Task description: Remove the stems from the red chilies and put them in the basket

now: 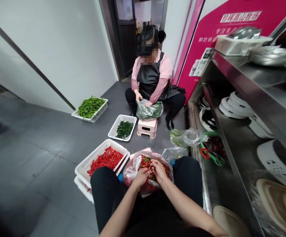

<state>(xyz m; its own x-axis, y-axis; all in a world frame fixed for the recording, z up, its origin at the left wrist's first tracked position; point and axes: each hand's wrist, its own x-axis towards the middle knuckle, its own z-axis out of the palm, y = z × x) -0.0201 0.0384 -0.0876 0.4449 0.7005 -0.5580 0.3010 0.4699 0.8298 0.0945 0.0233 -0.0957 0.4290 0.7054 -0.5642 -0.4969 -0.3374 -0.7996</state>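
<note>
A clear plastic bag (131,172) full of red chili peppers (146,162) with green stems stands between my knees. Over the bag's mouth, my left hand (142,176) is closed with its fingertips pinched together; whatever is in them is too small to name. Close beside it, my right hand (159,171) is also closed, thumb and fingers meeting above the peppers. To the left, a white basket (82,168) holds a heap of loose red chilies (105,161), stacked on another white basket (80,187).
Opposite me a co-worker (152,72) reaches into a bag of green peppers (149,111) on a pink stool (147,128). White baskets hold dark green chilies (124,129) and long green peppers (91,107). Metal shelving (251,79) stands at right, with scissors (205,152) at its base.
</note>
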